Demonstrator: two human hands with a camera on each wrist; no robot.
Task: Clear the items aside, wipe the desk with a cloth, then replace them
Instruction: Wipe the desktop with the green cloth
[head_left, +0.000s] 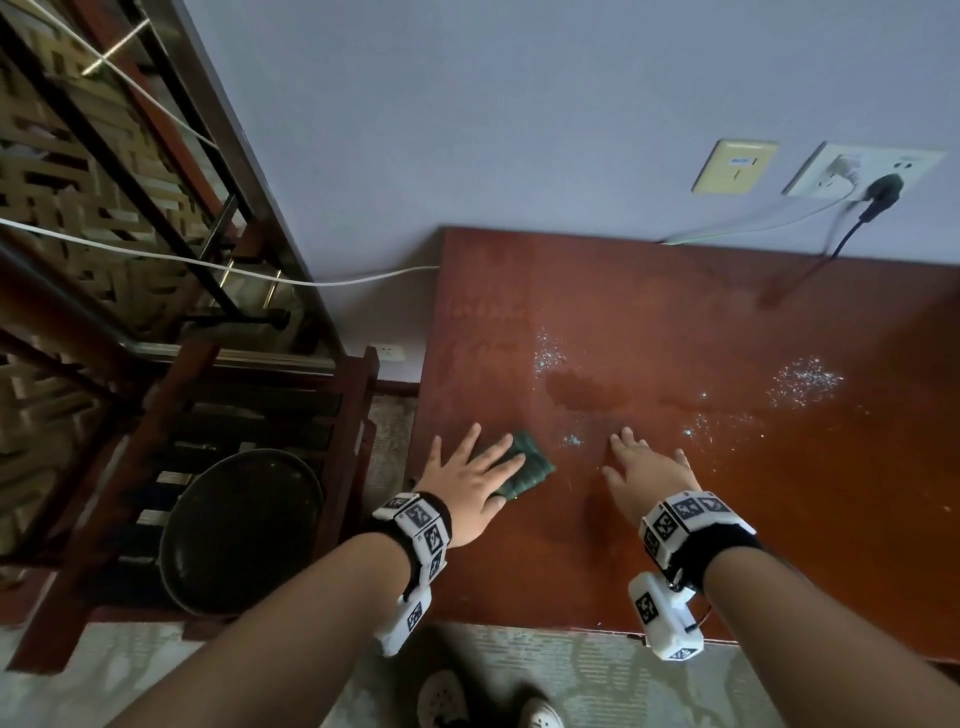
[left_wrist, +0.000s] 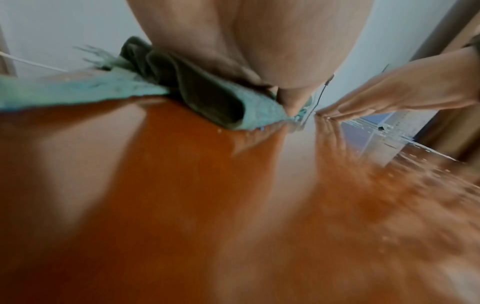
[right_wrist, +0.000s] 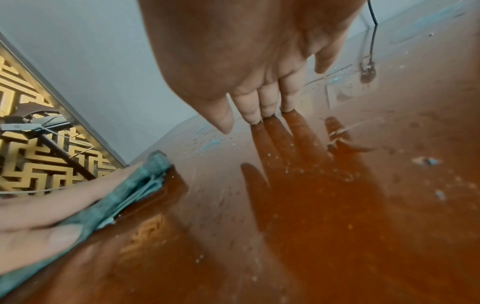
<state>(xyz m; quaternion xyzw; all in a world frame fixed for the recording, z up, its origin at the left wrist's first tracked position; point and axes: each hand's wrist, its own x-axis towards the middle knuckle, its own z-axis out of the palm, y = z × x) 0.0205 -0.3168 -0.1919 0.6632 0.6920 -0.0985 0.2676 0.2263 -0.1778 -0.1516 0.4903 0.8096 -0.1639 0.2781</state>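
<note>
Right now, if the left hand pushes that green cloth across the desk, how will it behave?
Likely floppy: the cloth lies bunched in folds under the left hand. It probably slides easily on the glossy desk. It may smear the wet patch.

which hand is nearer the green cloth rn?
Left. The left hand presses flat on the green cloth at the desk's left edge. The right hand rests fingertips on bare wood to the cloth's right, not touching it.

Crumpled green cloth (head_left: 524, 465) near the left front edge of glossy reddish-brown desk (head_left: 727, 322), white specks scattered beyond
</note>
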